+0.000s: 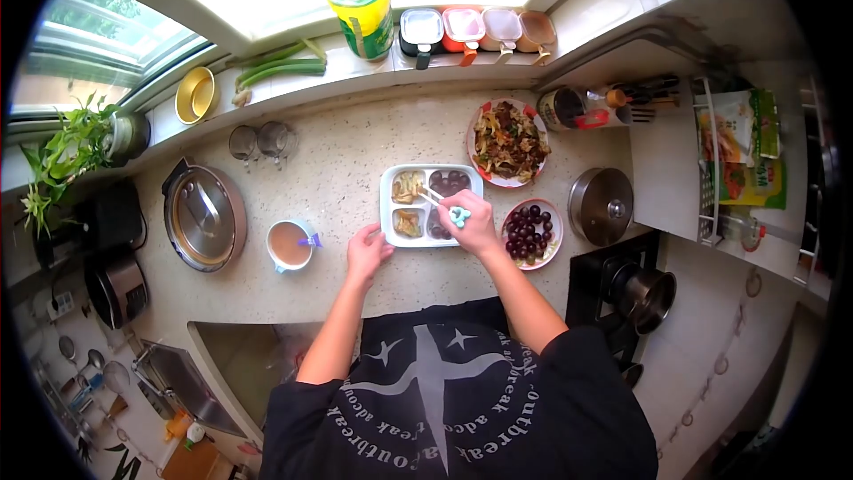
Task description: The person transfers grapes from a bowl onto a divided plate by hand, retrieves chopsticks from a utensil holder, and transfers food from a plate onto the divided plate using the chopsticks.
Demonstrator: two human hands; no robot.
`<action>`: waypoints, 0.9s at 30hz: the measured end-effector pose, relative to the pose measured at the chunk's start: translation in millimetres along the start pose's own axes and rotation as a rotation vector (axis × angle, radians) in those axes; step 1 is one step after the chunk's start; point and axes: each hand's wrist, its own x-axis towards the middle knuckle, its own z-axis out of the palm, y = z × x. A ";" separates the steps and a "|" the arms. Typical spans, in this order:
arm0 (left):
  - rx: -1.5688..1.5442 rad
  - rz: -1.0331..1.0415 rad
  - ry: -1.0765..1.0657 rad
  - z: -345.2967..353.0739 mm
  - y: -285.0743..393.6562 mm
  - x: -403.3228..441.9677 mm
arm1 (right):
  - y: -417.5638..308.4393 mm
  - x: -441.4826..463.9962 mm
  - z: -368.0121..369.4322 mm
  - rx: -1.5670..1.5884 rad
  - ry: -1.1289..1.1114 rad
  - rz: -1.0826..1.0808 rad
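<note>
Chopsticks point(431, 196) over tray point(386, 204), hands point(364, 254) point(473, 226) apart

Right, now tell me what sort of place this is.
Most likely a home kitchen: a metal pot appears to sit on a black stove at the right, a row of lidded seasoning boxes stands at the back, and ladles are at lower left.

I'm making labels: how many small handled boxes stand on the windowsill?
4, side by side right of the yellow-green tub: black box, red box, pale box, brown box.
</note>
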 end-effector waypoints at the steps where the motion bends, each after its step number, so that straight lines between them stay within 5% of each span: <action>1: 0.005 -0.001 0.005 -0.6 0.6 -1.1 | 1.6 -1.8 4.8 -0.007 -0.008 0.009; 15: -0.012 -0.004 -0.003 -2.0 -2.3 1.2 | 26.5 9.5 -125.4 -0.300 0.205 0.031; 27: -0.021 -0.003 0.007 -0.9 -2.9 1.5 | 27.8 8.3 -129.6 -0.340 0.237 -0.036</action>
